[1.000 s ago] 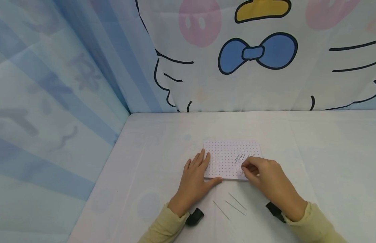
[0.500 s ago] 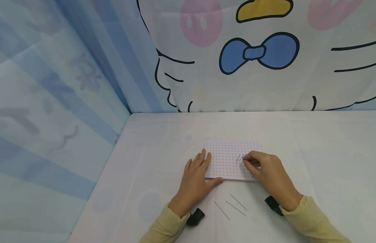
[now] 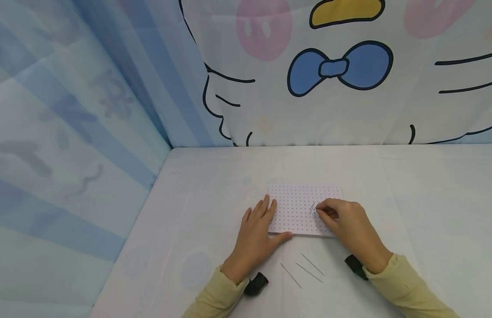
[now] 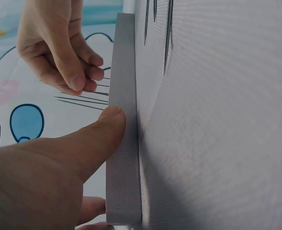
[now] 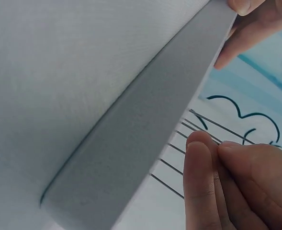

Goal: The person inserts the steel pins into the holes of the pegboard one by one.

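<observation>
A white board (image 3: 289,212) with a grid of small dots lies flat on the table. Several thin needles (image 3: 311,206) stand in a row on its right half, partly hidden by my right hand (image 3: 349,225). That hand pinches one needle between thumb and forefinger at the row; in the right wrist view several needles (image 5: 169,166) rise from the board beside the fingertips. My left hand (image 3: 254,236) rests at the board's left side, fingers spread and fairly straight over its edge. Its thumb (image 4: 113,125) presses the near edge in the left wrist view.
Three loose needles (image 3: 309,272) lie on the white-covered table (image 3: 214,198) between the forearms. A black wrist camera (image 3: 255,284) sits at the left cuff, another black camera (image 3: 356,267) at the right. A printed cartoon curtain (image 3: 270,115) hangs behind the table.
My right hand has gone from lower on the board up to the needle row, then slightly left, fingers still pinched. The left hand has stayed in place.
</observation>
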{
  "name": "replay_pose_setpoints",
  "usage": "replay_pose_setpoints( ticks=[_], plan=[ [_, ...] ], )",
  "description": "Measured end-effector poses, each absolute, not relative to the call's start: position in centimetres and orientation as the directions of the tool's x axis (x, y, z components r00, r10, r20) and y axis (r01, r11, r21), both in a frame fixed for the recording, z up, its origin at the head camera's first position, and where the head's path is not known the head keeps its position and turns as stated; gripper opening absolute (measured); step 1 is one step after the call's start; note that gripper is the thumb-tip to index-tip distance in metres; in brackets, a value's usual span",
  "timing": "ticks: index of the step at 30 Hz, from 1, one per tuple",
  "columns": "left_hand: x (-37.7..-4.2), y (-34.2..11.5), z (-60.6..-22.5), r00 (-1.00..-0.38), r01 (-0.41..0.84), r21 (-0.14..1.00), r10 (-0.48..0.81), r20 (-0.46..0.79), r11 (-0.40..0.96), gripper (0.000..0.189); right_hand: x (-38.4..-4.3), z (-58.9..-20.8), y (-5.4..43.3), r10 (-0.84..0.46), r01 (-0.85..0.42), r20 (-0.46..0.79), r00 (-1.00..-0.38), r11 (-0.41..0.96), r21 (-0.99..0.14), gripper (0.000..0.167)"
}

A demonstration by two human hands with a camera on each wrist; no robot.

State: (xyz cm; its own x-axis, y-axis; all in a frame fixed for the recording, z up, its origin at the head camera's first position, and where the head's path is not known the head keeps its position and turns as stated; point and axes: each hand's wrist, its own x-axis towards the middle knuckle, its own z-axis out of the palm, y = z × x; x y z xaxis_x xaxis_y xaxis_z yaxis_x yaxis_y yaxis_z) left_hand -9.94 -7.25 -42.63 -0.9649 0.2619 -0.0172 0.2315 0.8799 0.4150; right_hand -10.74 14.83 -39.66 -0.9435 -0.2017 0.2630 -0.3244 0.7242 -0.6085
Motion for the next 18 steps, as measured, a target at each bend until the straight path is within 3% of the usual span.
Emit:
replay_pose_setpoints(
  ticks=[18],
  plan=[
    [-9.9,-7.2,-42.6,-0.965,0.231,0.414,0.261,-0.015,0.88,0.092,-9.7,-39.4,15.2,-0.19,-0.288,0.232,-0.954,0.796,-0.533,0.006]
  ],
)
